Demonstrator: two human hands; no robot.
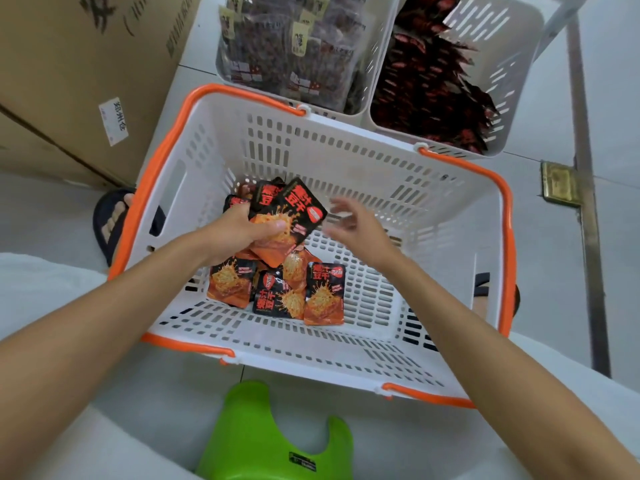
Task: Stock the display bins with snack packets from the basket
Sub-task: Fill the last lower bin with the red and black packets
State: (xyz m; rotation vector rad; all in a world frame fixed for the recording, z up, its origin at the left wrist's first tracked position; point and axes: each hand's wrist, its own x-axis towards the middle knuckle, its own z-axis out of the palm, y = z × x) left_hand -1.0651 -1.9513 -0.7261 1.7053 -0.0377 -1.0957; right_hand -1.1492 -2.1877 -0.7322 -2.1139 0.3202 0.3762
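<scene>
One glossy green plastic stool (273, 434) is showing at the bottom edge, between knees in soft white cloth. Two bare forearms are reaching out from there over a shopping basket (346, 161). The basket is rectangular and made of white plastic. Slots are perforating its walls and floor, and smooth orange handles are lying folded along its rim.

On the basket floor, towards its left half, loose packets (294, 292) are lying in a small overlapping heap. They are flat, shiny foil squares in black and orange. Just above them the left hand (242, 233) is closing its grip round a bunch of snack packets (287, 216) of the same kind, which are fanning out above the fingers. The right hand (356, 226) is hovering just beside that bunch. Its grip is spread and holding nothing, and its fingers are blurring.

A foot in a dark sandal (114, 220) is resting on the floor by the basket's left side.

Beyond the basket two white display bins are standing side by side. The left bin (220, 53) is holding dark packets with beige labels. The slotted right bin (485, 26) is holding crinkled dark red packets (433, 88).

A brown cardboard box (69, 64) with a white label is standing at far left. Everything is sitting on pale, smooth floor tiles (620, 98), and a brass plate (561, 183) is showing at right.
</scene>
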